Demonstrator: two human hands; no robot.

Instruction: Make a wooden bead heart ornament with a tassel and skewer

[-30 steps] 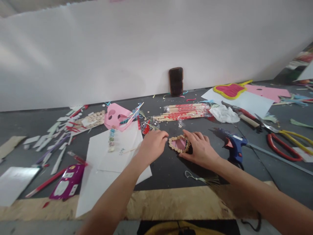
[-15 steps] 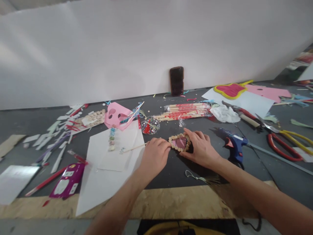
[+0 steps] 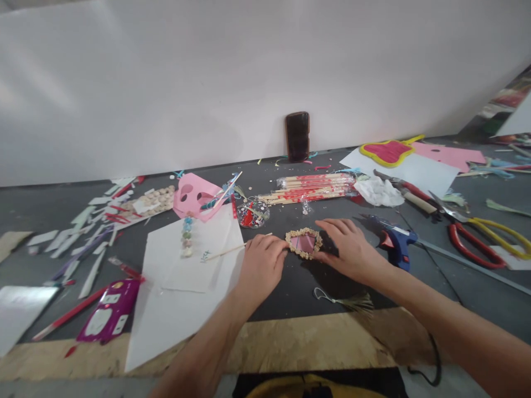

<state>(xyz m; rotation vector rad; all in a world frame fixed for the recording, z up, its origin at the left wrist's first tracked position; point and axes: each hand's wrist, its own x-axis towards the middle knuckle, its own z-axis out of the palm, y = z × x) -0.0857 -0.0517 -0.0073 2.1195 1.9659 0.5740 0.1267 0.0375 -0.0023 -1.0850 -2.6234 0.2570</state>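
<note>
Dark table (image 3: pixel 292 298) underneath; right hand (image 3: pixel 352 249), thumb and fingers spread wide, no grip seen; left hand (image 3: pixel 262 265), fingers curled, can't tell if gripping; between them, flat, pink knobbly-edged piece (image 3: pixel 304 244), long axis roughly left-right, left fingertips at its left end, right thumb touching or almost touching its right edge, neither hand clearly nearer

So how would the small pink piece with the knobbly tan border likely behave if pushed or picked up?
The tan-bordered pink piece looks flat against the dark tabletop, so it would probably slide, not tip. Its bumpy rim should resist slipping. That rim seems built from many bits; some might break off.
</note>
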